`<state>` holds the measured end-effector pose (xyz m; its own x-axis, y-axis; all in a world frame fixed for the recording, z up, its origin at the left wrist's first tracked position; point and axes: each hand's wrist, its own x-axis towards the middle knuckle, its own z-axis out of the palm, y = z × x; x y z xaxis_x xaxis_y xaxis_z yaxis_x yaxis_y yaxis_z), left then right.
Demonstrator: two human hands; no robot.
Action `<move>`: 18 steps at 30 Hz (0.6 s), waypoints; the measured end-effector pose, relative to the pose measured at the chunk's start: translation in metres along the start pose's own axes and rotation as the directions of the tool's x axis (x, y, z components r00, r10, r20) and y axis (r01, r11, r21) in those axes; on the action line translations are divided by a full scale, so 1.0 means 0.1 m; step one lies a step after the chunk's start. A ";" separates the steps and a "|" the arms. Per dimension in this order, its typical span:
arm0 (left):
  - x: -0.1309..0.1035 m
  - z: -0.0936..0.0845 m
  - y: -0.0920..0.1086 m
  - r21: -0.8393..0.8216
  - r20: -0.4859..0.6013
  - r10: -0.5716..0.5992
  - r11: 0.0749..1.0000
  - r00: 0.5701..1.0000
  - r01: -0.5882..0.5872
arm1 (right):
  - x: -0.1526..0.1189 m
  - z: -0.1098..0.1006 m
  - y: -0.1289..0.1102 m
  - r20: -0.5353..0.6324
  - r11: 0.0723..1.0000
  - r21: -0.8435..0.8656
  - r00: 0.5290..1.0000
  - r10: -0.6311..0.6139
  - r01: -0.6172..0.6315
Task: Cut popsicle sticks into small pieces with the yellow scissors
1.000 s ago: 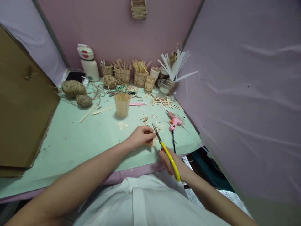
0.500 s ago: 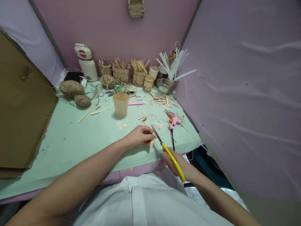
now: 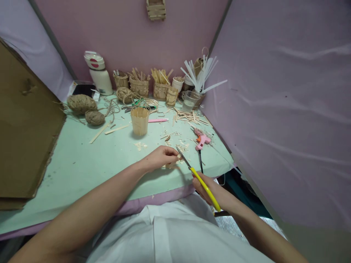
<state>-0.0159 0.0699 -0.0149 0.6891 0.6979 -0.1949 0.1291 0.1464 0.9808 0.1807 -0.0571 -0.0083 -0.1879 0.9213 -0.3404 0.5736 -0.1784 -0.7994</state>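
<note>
Yellow-handled scissors (image 3: 204, 186) are held in my right hand (image 3: 205, 188), their blades pointing up and left. The blade tips lie beside the fingertips of my left hand (image 3: 165, 157). Between its thumb and fingers my left hand pinches a small piece of pale wood (image 3: 179, 156), mostly hidden by the fingers. Pale wood scraps (image 3: 182, 147) lie on the green tabletop (image 3: 98, 164) just beyond the blades. Farther back stands a cup made of wooden slats (image 3: 139, 121), touched by neither hand.
A pink glue gun (image 3: 202, 140) lies right of the scissors. Twine balls (image 3: 81, 104), a white bottle (image 3: 101, 78) and holders of sticks (image 3: 139, 87) line the back. Cardboard (image 3: 24, 128) stands at left. Thin wood strips (image 3: 189, 117) lie at back right.
The longer part of the wood strip that hung below my left fingertips no longer shows there. My right hand and the scissors have shifted slightly right. The view has moved a little.
</note>
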 end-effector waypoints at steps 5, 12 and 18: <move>0.00 -0.01 0.02 -0.012 -0.017 -0.032 0.999 0.999 0.032 | -0.03 -0.03 -0.06 0.010 1.000 -0.017 1.000 -0.001 0.002; 0.01 -0.05 0.00 -0.016 -0.016 -0.065 0.998 0.998 0.065 | -0.04 -0.06 -0.06 0.040 0.999 0.015 0.999 0.037 -0.037; 0.02 -0.07 -0.03 0.001 -0.016 -0.075 0.997 0.997 0.075 | -0.02 -0.11 -0.08 0.032 0.992 0.093 0.996 0.088 -0.090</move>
<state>-0.0198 0.0757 -0.0186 0.6658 0.6963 -0.2679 0.1813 0.1973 0.9634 0.1851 -0.0541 0.0042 -0.1619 0.8907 -0.4248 0.5120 -0.2922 -0.8078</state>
